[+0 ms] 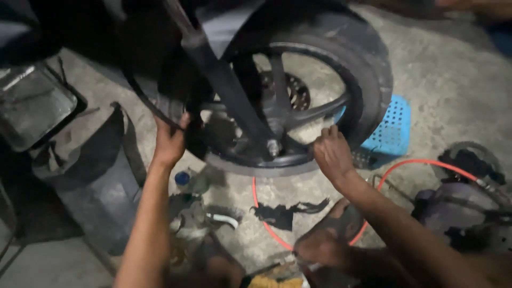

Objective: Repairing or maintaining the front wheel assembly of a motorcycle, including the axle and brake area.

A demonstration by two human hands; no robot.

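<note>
The left hand (169, 143) has its grip closed on the edge of the black tyre (368, 69) at the wheel's left side, fingers curled over the rubber where a thin black strip (141, 96) runs up and away from it. The right hand (332, 152) reaches to the lower right of the same wheel (282, 101), fingers bent and touching the rim near the tyre; whether that grip actually clamps anything I cannot tell. The wheel stands upright, held in a dark fork leg (224, 80) with a bolt (273, 146) at the axle and a brake disc (296, 90) behind the spokes. Its bottom sits just above the concrete floor (453, 74). Behind the tyre's right side lies a blue perforated plastic basket (392, 128). An orange hose (426, 162) curves across the floor under the right forearm toward a dark machine (458, 208) at the right. Black torn scraps (282, 213) lie on the floor between the arms. A grey bin (90, 181) stands at the left
</note>
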